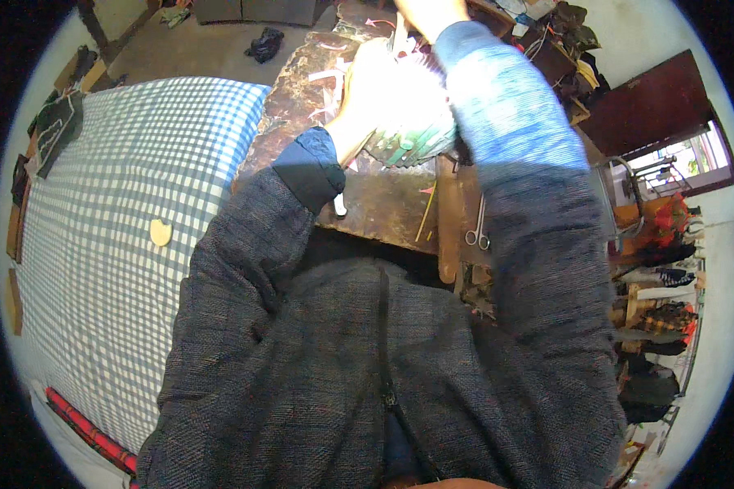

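Head view: over the table is a green bundle, probably light and pliable, best held at its side, with left hand and right hand also there, grips indeterminable through glare.

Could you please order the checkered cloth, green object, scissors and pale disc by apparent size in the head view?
1. Checkered cloth
2. Green object, partly washed out by glare
3. Scissors and pale disc: too alike in area to rank
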`<action>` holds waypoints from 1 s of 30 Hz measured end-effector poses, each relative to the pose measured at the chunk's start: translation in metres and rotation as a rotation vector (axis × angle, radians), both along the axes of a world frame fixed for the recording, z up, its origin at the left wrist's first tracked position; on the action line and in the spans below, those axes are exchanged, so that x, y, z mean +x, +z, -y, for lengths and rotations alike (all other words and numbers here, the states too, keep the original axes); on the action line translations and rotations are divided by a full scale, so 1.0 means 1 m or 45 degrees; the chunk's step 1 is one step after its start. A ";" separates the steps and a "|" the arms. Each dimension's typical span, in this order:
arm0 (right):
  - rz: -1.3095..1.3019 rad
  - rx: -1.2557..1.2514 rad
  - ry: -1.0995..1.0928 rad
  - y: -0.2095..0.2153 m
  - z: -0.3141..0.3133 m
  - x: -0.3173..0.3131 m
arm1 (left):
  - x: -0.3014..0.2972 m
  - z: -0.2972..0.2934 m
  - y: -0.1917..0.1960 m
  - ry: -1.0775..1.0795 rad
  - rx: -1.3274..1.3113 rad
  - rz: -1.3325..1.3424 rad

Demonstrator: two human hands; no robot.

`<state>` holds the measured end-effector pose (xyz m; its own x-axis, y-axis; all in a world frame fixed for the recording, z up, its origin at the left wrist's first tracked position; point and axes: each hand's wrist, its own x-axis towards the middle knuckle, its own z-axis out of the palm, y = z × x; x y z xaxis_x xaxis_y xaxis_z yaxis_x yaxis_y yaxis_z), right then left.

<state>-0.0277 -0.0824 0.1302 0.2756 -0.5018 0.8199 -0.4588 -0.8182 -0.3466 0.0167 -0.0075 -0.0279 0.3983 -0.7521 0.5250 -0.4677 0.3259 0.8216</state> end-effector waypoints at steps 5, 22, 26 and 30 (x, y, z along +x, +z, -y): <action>0.234 0.503 -0.082 0.008 0.025 -0.026 | 0.004 0.003 -0.003 -0.317 -0.101 -0.331; 0.104 0.160 0.043 0.022 0.016 -0.047 | 0.003 -0.009 -0.047 -0.319 -0.063 -0.621; -0.014 -0.211 -0.198 0.069 0.032 -0.075 | 0.015 -0.014 -0.036 -0.207 -0.147 -0.259; -0.066 -0.045 -0.193 0.071 0.041 -0.166 | 0.038 -0.025 -0.002 -0.180 -0.041 -0.411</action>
<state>-0.1938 -0.1235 0.2013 0.2415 -0.5122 0.8242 -0.5945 -0.7494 -0.2915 0.0544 0.0178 -0.0303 0.4409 -0.7967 0.4134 -0.1342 0.3969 0.9080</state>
